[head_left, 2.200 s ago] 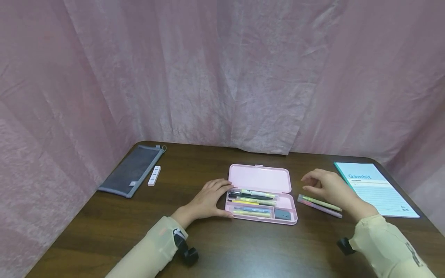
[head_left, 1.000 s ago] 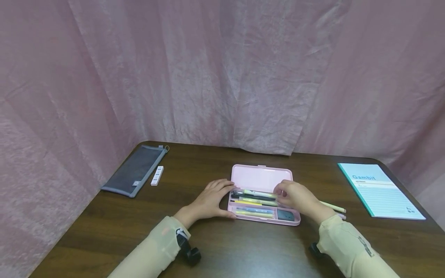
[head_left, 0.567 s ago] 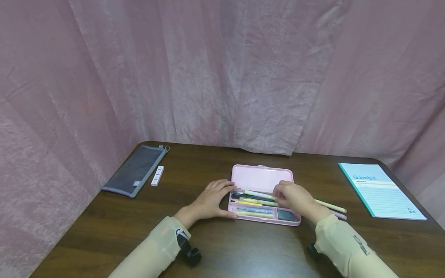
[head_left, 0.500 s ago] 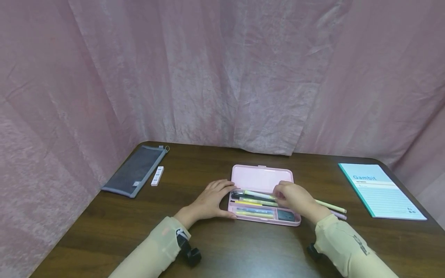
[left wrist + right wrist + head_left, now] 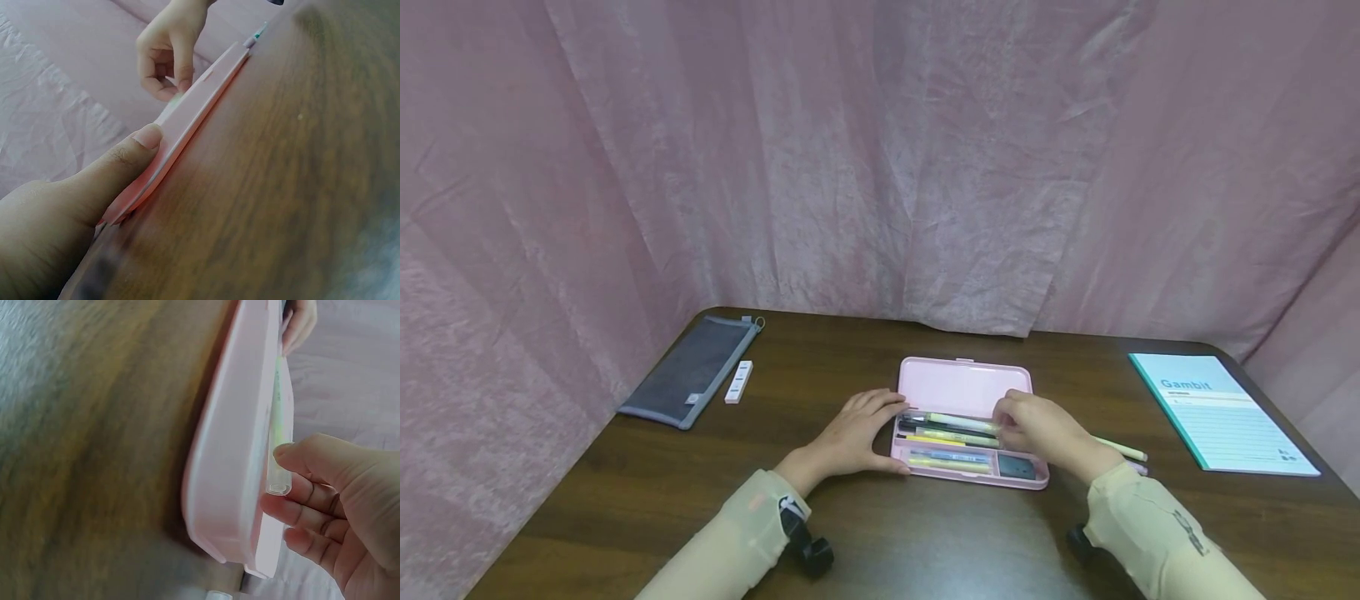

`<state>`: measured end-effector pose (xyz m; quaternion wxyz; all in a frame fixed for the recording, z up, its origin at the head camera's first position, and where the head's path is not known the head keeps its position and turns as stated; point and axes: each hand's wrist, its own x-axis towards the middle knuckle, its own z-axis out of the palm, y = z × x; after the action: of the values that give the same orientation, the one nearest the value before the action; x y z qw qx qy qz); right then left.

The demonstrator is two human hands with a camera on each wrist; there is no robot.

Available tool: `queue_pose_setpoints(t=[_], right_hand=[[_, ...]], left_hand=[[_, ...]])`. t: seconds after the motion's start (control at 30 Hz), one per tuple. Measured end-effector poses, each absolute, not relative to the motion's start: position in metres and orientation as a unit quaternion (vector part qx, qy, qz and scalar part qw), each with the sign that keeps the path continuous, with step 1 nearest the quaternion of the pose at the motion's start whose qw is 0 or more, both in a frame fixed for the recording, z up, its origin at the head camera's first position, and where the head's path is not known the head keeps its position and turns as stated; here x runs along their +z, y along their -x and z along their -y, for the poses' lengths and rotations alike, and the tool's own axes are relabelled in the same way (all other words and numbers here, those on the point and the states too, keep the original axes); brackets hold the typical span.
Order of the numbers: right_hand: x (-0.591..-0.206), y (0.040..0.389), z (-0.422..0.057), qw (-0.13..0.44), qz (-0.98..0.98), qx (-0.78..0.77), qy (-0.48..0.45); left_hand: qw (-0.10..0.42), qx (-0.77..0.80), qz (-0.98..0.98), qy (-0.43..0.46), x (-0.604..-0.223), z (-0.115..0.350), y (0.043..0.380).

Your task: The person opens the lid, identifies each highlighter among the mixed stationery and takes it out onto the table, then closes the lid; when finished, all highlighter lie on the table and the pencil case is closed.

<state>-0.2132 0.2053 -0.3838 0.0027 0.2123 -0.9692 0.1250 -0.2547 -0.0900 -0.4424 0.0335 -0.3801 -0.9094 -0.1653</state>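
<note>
An open pink pencil case (image 5: 1030, 481) lies on the table with several pens and a dark grey eraser (image 5: 1017, 466) inside. My left hand (image 5: 855, 431) holds its left end, thumb on the front edge and fingers towards the hinge side. At the right end of the back compartment my right hand (image 5: 1047, 431) pinches a clear-capped, pale green pen (image 5: 278, 434) between thumb and fingers. That pen lies along the case. Beneath the right forearm, a light green pen (image 5: 1122, 450) and a lilac pen (image 5: 1137, 468) lie on the table, partly hidden.
A grey mesh zip pouch (image 5: 692, 371) lies at the left, with a small white labelled strip (image 5: 739, 382) beside it. A notepad marked "Gambit" (image 5: 1221, 417) lies at the far right. Pink curtains (image 5: 880, 167) hang behind the wooden table (image 5: 925, 542).
My right hand moved left from above the two loose pens to the case and took hold of a pen there. The pen tilted up slightly, then came down. The left hand stays put.
</note>
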Motion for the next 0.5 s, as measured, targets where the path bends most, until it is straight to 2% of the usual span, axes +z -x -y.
queue_pose_setpoints(t=[0.17, 0.5], right_hand=[[-0.376, 0.211, -0.206, -0.021, 0.965, 0.154, -0.21], [-0.367, 0.205, -0.216, -0.013, 0.956, 0.177, -0.235]], left_hand=[[0.033, -0.164, 0.91, 0.378, -0.442, 0.09, 0.254], [0.027, -0.166, 0.91, 0.379, -0.441, 0.09, 0.254]])
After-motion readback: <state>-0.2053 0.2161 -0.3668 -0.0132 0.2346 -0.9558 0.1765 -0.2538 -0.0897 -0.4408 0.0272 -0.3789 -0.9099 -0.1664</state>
